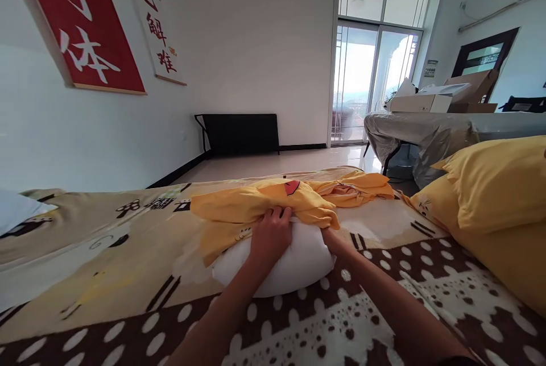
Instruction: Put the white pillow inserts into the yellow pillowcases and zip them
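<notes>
A white pillow [301, 266] lies on the patterned blanket [179, 258], its far part inside a yellow pillowcase [239, 204]. The pillowcase is bunched over the pillow, with a red patch showing on top. On the near edge of the cloth, my left hand [273, 232] is closed with bent fingers gripping the fabric above the pillow. At the pillow's right side is my right hand [333, 241]; its fingers are hidden under the yellow cloth. Another crumpled piece of yellow cloth [362, 187] stretches to the right behind the pillowcase.
Yellow-covered pillows [503, 190] are piled at the right. A white item [21, 209] lies at the far left. Beyond the bed stand a plastic-covered table [426, 124] with open boxes [420, 103] and a black folded panel [243, 134] against the wall.
</notes>
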Demonstrator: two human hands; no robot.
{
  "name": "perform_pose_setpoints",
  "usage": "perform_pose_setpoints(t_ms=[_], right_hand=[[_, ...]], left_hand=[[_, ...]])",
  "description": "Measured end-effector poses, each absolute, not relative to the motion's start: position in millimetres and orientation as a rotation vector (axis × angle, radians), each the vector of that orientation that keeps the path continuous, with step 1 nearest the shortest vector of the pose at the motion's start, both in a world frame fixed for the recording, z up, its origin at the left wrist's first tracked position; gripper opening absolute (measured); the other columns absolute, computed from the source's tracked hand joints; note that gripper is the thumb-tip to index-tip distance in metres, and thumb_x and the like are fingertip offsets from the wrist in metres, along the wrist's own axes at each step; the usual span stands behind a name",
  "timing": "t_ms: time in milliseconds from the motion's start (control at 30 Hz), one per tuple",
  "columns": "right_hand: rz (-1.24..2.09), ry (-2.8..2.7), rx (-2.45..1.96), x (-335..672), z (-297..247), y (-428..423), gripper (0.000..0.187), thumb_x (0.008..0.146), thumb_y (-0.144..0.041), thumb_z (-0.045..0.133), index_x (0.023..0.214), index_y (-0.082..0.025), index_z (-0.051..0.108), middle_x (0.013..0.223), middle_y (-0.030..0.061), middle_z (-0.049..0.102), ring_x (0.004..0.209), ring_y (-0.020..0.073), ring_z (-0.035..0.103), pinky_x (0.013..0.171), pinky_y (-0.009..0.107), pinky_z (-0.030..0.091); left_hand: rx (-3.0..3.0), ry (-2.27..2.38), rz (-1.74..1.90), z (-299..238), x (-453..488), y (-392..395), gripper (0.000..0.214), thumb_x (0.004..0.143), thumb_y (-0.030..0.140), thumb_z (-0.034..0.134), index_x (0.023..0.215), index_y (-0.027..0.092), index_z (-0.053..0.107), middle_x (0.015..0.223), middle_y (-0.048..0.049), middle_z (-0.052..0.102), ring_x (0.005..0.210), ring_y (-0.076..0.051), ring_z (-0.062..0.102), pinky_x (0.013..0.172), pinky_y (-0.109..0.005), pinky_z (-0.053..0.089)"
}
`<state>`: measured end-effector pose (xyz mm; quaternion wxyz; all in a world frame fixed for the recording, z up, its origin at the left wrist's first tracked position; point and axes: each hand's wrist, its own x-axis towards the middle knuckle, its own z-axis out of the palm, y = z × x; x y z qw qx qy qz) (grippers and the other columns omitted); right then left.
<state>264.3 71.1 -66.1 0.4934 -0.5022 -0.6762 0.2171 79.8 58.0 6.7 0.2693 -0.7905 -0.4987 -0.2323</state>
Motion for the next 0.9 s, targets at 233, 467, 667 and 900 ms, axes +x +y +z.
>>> perform_pose_setpoints(t_ms=[233, 467, 667, 900], right_hand=[[0.060, -1.731, -1.144, 252, -66, -7, 0.052, 0.088, -0.032, 0.040, 0.138, -0.018, 0.041, 0.139, 0.0126, 0.047, 0.128, 0.0251, 0.043, 0.104, 0.044, 0.037], [-0.552, -1.729, -1.384, 174, -66, -13, 0.084, 0.079, -0.049, 0.056, 0.144, -0.005, 0.027, 0.149, 0.0256, 0.023, 0.135, 0.0446, 0.022, 0.098, 0.058, 0.031], [-0.749, -1.496, -1.229, 163, 12, -6, 0.061, 0.084, -0.036, 0.044, 0.136, -0.004, 0.038, 0.140, 0.0260, 0.036, 0.124, 0.0414, 0.035, 0.091, 0.055, 0.034], [-0.821, -1.295, -1.161, 180, 147, -20, 0.039, 0.088, -0.030, 0.039, 0.117, -0.008, 0.051, 0.110, 0.0203, 0.054, 0.102, 0.0323, 0.047, 0.084, 0.047, 0.040]], left_hand=[[-2.084, -1.323, -0.708, 17, 78, 48, 0.022, 0.088, 0.018, 0.038, 0.096, 0.017, 0.058, 0.089, -0.0078, 0.064, 0.084, -0.025, 0.059, 0.063, -0.034, 0.042], [-2.064, -1.221, -0.744, 39, 77, 21, 0.018, 0.088, 0.018, 0.041, 0.086, 0.017, 0.058, 0.080, -0.0065, 0.064, 0.075, -0.023, 0.060, 0.061, -0.032, 0.039], [-1.760, -0.789, -1.029, 107, 79, -2, 0.016, 0.083, 0.014, 0.049, 0.068, 0.019, 0.052, 0.061, -0.0025, 0.055, 0.061, -0.019, 0.053, 0.056, -0.031, 0.033], [-1.593, -0.644, -0.980, 213, 108, -47, 0.017, 0.085, 0.015, 0.041, 0.075, 0.018, 0.055, 0.065, -0.0050, 0.056, 0.063, -0.020, 0.054, 0.053, -0.031, 0.027]])
